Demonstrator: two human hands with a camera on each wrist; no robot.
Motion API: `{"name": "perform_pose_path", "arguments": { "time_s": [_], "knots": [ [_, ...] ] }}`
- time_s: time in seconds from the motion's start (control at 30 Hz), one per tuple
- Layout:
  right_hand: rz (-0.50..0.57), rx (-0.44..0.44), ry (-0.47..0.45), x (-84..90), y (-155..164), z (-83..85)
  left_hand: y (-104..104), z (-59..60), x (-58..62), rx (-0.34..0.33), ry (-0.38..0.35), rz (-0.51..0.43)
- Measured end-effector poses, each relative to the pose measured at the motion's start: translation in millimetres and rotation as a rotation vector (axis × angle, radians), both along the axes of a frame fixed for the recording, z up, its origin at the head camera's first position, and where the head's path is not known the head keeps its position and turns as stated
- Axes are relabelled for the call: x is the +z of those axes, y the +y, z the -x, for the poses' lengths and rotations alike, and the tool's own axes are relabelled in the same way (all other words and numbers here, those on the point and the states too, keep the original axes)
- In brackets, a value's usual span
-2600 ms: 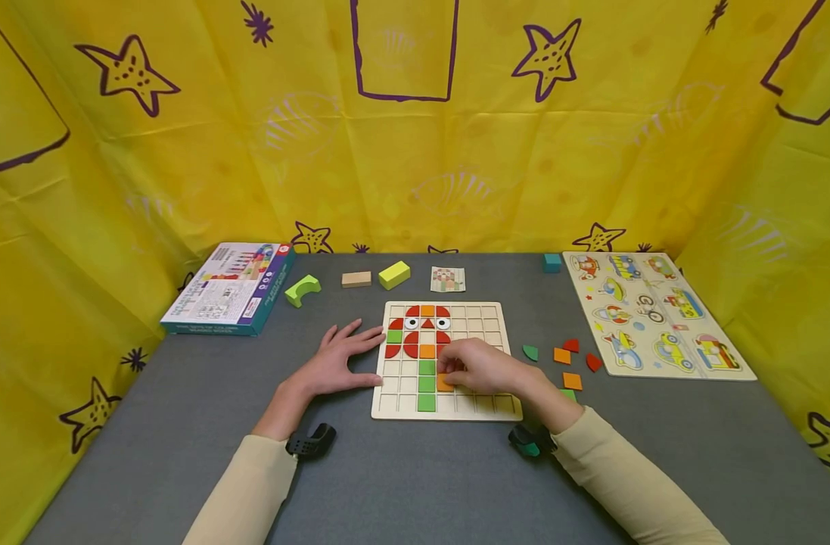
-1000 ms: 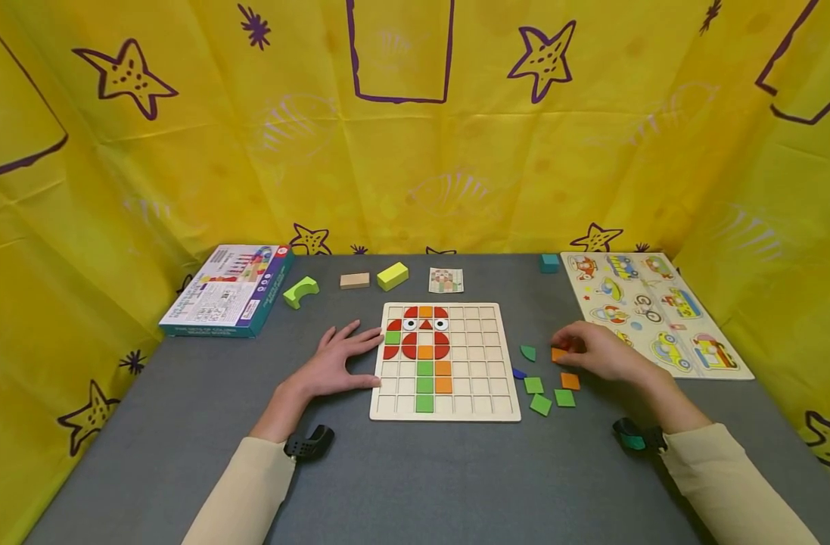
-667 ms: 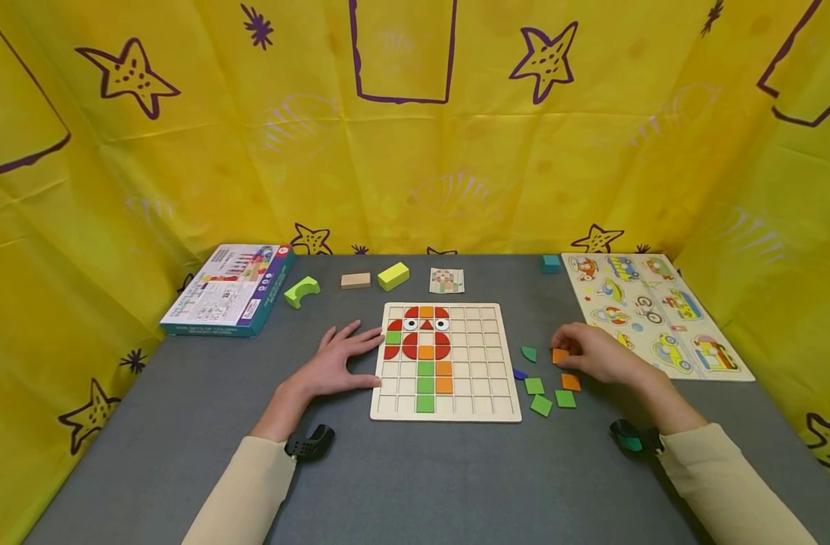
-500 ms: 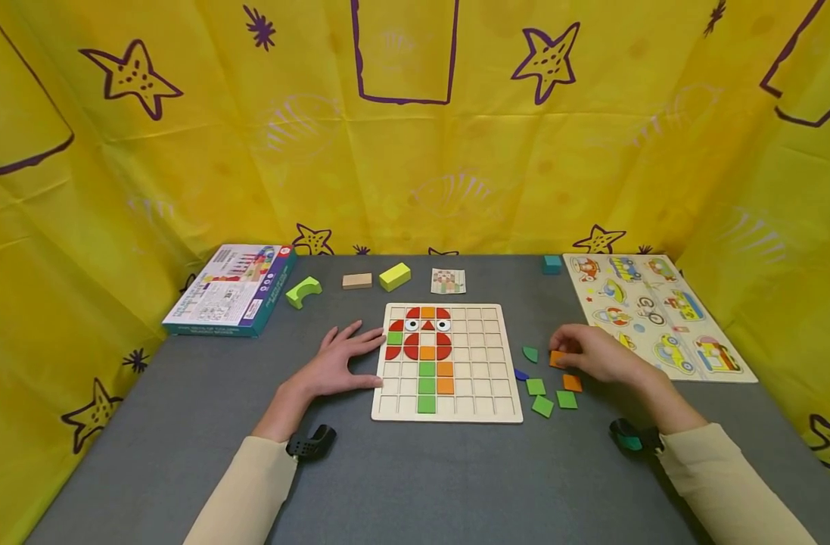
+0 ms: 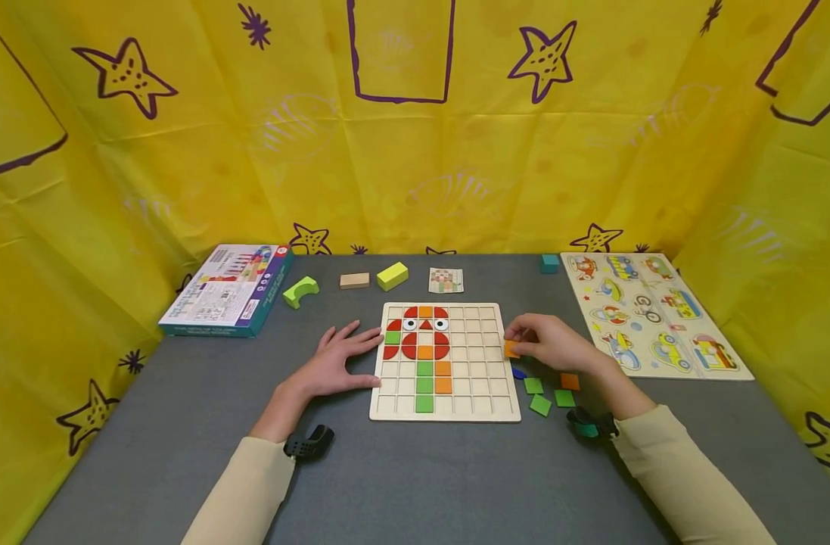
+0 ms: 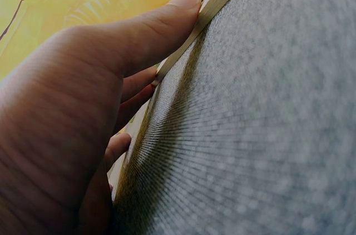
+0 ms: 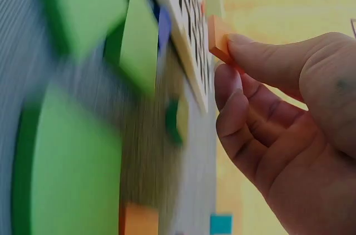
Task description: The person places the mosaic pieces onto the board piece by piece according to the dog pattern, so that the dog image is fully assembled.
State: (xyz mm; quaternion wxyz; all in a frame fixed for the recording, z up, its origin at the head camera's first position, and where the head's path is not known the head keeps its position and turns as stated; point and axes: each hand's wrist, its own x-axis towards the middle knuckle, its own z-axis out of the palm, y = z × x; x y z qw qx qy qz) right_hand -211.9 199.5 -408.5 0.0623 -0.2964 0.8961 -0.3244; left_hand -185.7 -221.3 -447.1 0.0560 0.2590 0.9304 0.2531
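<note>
Right wrist: orange tile [image 7: 219,39] between fingertips [image 7: 236,43]

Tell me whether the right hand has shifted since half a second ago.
Yes. The right hand, pinching an orange tile, has moved left from the loose pieces towards the right edge of the wooden grid board, away from the vehicle puzzle.

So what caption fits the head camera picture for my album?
Right hand pinches an orange tile beside the puzzle board; left hand steadies it.
</note>
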Motion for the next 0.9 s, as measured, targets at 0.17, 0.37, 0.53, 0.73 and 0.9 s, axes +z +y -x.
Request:
{"name": "perform_pose_path", "arguments": {
  "time_s": [0.17, 0.37, 0.53, 0.73, 0.9],
  "knots": [
    [0.025, 0.05, -0.026, 0.2, -29, 1.4, 0, 0.4, -0.1, -0.003, -0.007, 0.003],
    [0.036, 0.095, -0.055, -0.4, -60, 3.7, -1, 0.7, -0.1, -0.003, 0.0, -0.007],
    [0.002, 0.138, -0.059, -1.3, -76, 4.5, -1, -0.1, -0.8, -0.002, -0.009, -0.007],
    [-0.037, 0.173, -0.057, -4.1, -79, 1.9, 0, -0.4, -0.8, -0.003, -0.01, -0.007],
    [-0.06, 0.186, -0.048, -6.7, -79, 0.0, 0, -0.5, 0.4, 0.003, -0.009, -0.004]
  ]
}}
